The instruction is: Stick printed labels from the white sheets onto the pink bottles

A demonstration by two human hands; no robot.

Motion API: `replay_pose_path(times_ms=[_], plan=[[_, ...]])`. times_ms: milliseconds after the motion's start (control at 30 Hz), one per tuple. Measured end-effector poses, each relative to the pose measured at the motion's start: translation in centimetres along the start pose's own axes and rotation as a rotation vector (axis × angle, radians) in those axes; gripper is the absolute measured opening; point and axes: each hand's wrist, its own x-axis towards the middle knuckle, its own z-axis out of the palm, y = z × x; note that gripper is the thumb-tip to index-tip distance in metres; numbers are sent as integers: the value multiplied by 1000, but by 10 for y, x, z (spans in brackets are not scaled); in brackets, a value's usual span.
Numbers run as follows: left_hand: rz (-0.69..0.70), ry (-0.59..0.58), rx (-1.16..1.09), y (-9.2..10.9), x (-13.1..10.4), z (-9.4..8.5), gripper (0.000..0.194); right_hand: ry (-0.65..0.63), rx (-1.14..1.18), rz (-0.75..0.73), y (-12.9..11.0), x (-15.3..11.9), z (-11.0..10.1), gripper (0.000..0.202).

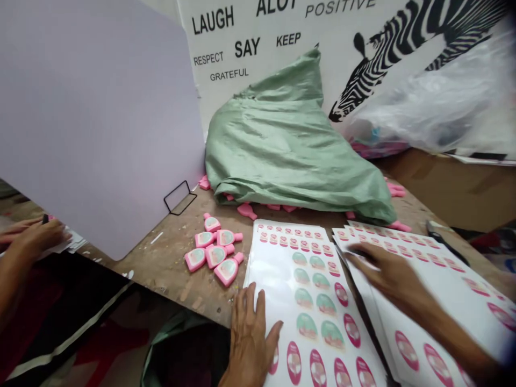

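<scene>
My left hand (250, 336) lies flat on the left edge of a white sticker sheet (274, 269), fingers spread and holding nothing. This sheet tops a stack and carries green half-round stickers, pink ovals and small pink labels. Over a second stack of sticker sheets (435, 285) to the right is my right hand (382, 271), blurred, its fingers pointing left. Something dark shows at its fingers; whether it is held I cannot tell. Left of the sheets sit several pink bottle-shaped pieces (228, 270) bearing green-and-pink stickers.
A green sack (282, 145) rests at the back with pink pieces around its base. A pale panel (100, 107) with a black wire stand (180, 199) separates off a co-worker's hands (38, 236) at left. A dark-handled tool (447, 244) lies beyond the right stack.
</scene>
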Motion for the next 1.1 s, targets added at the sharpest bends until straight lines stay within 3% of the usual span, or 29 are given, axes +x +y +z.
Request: replay_pose_path(times_ms=[67, 167, 233, 300, 400, 500, 567, 633, 733, 800, 833, 900, 1000, 1100], plan=[[45, 16, -8, -4, -3, 3, 52, -236, 56, -56, -42, 49, 61, 24], [54, 51, -66, -6, -4, 8, 52, -274, -12, -9, -99, 108, 141, 36], [-21, 95, -144, -6, -1, 7, 46, -312, -26, 5, -122, 133, 174, 38], [-114, 135, -268, -9, 8, -1, 39, -355, -20, -6, -129, 148, 187, 37], [-262, 98, -564, -23, 31, -27, 36, -416, 23, -71, -121, 151, 168, 36], [-620, 16, -900, -39, 61, -55, 41, -559, 112, -198, -106, 132, 114, 33], [-775, -86, -1207, -39, 78, -64, 48, -745, 253, -342, -100, 109, 71, 31], [-773, -350, -1537, -26, 86, -65, 50, -898, 375, -429, -96, 80, 35, 31], [-633, -878, -1804, 7, 81, -61, 45, -946, 394, -420, -88, 41, 2, 30], [-613, -1017, -1825, 28, 73, -58, 42, -931, 407, -363, -74, 25, -5, 36], [-638, -992, -1812, 36, 71, -57, 41, -900, 430, -327, -64, 20, -4, 39], [-679, -825, -1758, 45, 70, -55, 40, -751, 449, -226, -41, 16, 6, 39], [-646, -572, -1641, 48, 83, -46, 42, -366, 277, -39, -10, 16, 36, 36], [-647, -473, -1569, 51, 101, -28, 41, -174, 102, 21, 4, 14, 65, 27]])
